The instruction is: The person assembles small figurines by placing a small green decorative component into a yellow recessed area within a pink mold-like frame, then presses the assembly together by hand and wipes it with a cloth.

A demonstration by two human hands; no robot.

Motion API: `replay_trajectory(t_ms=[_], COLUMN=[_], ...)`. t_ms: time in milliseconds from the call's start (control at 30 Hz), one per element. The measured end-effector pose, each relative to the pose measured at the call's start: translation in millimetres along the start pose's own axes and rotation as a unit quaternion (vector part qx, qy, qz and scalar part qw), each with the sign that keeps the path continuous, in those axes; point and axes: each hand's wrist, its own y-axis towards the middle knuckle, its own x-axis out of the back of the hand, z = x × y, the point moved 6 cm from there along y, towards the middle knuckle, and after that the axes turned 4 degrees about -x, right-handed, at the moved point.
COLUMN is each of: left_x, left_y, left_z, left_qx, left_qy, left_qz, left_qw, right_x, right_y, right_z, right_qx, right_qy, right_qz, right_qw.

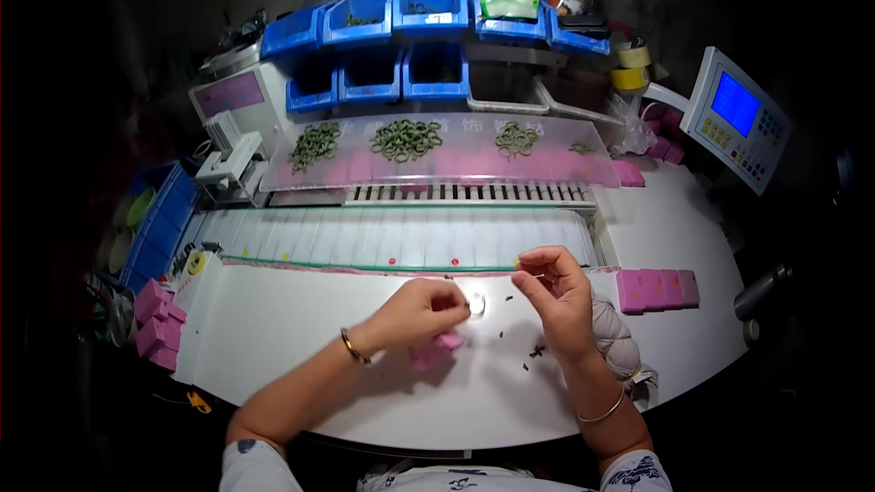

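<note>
The person's 2 hands are bare: the left hand (pixel 421 312) and the right hand (pixel 561 305) wear no gloves. A dark, gold-toned bracelet (pixel 352 347) circles the left wrist; 1 thin, pale metal bangle (pixel 602 416) rings the right. Both short sleeves (pixel 636 473) are white with dark blue printed motifs, matching the white garment front (pixel 437 481).

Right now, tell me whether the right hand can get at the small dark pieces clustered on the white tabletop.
Probably yes: the right hand is close, and the dark pieces lie uncovered on the tabletop, with nothing visible in between.
</note>
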Motion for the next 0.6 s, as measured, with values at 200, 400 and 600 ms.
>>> replay_trajectory(t_ms=[200,400,600], left_x=[74.0,51.8,-34.0], left_y=[95.0,130.3,65.4], left_z=[-57.5,-70.5,-5.6], left_qx=[-0.002,-0.025,0.098], left_qy=[-0.027,-0.206,-0.409], left_qz=[0.039,-0.079,-0.055], left_qw=[0.999,0.975,0.906], right_x=[11.3,11.6,-13.1], right_y=[4.1,3.4,-11.9], right_z=[0.3,-0.2,38.6], right_qx=[0.044,0.073,0.28], right_qy=[0.029,-0.002,-0.178], right_qz=[-0.053,-0.073,-0.015], right_qw=[0.997,0.995,0.943])
